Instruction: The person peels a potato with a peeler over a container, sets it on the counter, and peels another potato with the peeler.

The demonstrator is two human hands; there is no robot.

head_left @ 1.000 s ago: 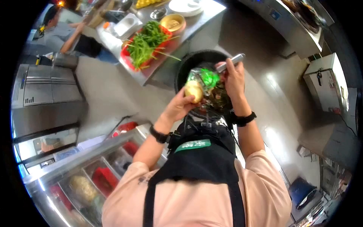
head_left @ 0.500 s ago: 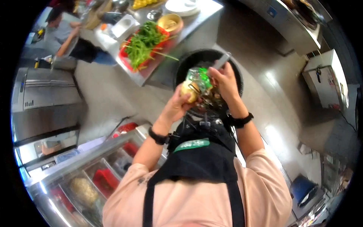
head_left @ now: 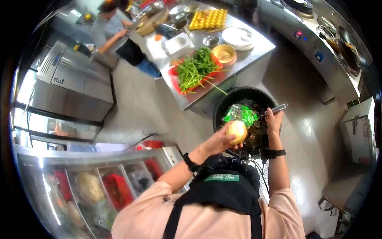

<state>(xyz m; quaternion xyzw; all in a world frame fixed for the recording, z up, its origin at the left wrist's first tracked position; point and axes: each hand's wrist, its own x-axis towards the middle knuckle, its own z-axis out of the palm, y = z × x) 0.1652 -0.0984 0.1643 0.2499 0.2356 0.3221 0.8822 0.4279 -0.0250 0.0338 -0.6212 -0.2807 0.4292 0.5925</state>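
Note:
My left hand [head_left: 223, 140] is closed round a pale yellow potato [head_left: 236, 132], mostly peeled, with a browner patch on its right side. My right hand [head_left: 274, 119] grips a peeler [head_left: 281, 108] by its grey handle, which sticks out above the fist. The peeler's head is hard to make out against the dark background, and it is apart from the potato. Below both hands stands a black bin [head_left: 220, 104], holding a clear and green plastic bag [head_left: 243, 115] and dark scraps.
A steel table [head_left: 254, 44] bears a red basket of green leafy stalks [head_left: 199, 69], white plates [head_left: 238, 36] and a yellow egg tray [head_left: 208, 19]. Another person [head_left: 109, 34] works at its far left. A glass-topped cabinet of food trays [head_left: 119, 153] stands at my left.
My right hand has moved right, taking the peeler off the potato. The potato shows more of its pale face. The whole view has shifted, with the table now further right and lower.

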